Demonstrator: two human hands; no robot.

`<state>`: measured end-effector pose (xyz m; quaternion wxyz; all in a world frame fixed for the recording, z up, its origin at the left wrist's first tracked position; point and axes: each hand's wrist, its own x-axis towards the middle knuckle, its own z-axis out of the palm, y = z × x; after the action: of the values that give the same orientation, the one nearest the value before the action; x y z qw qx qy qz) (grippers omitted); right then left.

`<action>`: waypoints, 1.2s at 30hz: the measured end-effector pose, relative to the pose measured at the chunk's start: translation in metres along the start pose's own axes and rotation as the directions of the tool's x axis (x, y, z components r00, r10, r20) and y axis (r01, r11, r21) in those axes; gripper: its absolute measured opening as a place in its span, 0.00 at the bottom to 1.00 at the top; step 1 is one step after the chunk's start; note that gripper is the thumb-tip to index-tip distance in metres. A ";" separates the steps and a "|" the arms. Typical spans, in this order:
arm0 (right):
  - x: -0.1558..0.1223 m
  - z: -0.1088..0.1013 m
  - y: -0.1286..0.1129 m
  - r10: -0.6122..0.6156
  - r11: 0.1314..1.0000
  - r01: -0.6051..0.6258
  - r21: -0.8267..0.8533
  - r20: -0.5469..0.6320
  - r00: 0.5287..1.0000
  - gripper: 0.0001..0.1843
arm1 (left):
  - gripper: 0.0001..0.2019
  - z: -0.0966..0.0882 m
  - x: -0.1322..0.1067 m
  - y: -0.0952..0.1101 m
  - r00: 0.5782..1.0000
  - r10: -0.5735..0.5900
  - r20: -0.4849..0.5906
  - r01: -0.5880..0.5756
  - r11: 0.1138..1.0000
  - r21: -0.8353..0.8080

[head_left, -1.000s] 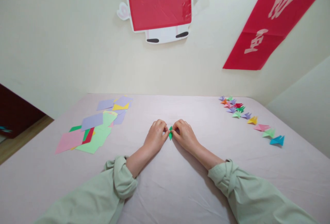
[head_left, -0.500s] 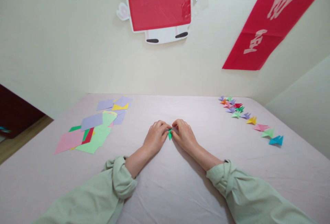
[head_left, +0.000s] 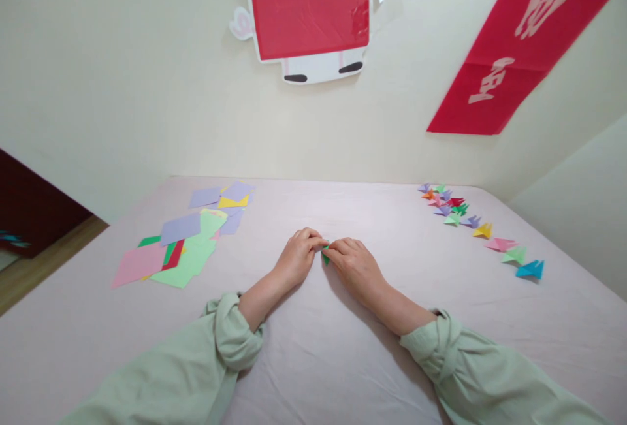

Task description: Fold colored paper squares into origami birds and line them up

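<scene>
A small piece of folded green paper [head_left: 326, 259] lies at the middle of the table, mostly covered by my fingers. My left hand [head_left: 300, 256] is closed, its fingertips pinching the paper's left side. From the other side my right hand [head_left: 356, 266] reaches over it, fingers bent together and pressed on the paper. Only a narrow green tip shows below the fingertips, so the exact shape of the fold is hidden.
Loose paper squares [head_left: 181, 229] in purple, green, pink, red and yellow overlap on the table's left. Several small folded paper figures [head_left: 500, 244] run in a line down the right side. A wall with a red banner [head_left: 509, 53] stands behind the table [head_left: 313, 360].
My right hand has turned and its fingers now lie further over the green paper, covering more of it. The left hand keeps its place. The whole view has shifted slightly.
</scene>
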<state>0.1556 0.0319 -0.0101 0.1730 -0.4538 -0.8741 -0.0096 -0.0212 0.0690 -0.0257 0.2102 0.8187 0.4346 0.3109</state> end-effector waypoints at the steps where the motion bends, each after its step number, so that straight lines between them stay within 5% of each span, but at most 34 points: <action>1: 0.001 0.000 -0.001 -0.002 1.000 0.002 -0.018 0.010 1.000 0.09 | 0.20 0.000 0.000 -0.001 1.000 -0.001 -0.001 0.001 1.000 -0.004; 22: -0.016 -0.017 -0.006 0.127 0.992 -0.128 0.002 0.099 0.987 0.16 | 0.18 0.002 -0.005 0.001 1.000 0.011 0.002 -0.011 0.997 0.080; 26: -0.019 -0.012 -0.003 0.178 0.975 -0.184 0.128 0.052 0.983 0.17 | 0.15 0.001 -0.008 0.006 0.999 0.045 -0.030 -0.043 0.997 0.064; 30: -0.015 -0.011 0.009 0.349 0.806 -0.309 0.505 0.015 0.937 0.18 | 0.12 0.000 -0.010 0.009 0.995 0.043 -0.094 -0.041 0.999 0.025; 36: 0.016 -0.016 0.012 0.497 0.338 -0.471 0.815 0.270 0.824 0.18 | 0.09 -0.001 -0.011 0.013 0.998 0.015 -0.058 -0.008 0.993 0.118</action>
<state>0.1613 0.0486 0.0080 0.3797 -0.5444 -0.5830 0.4686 -0.0192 0.0534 -0.0205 0.1469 0.8225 0.4536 0.3100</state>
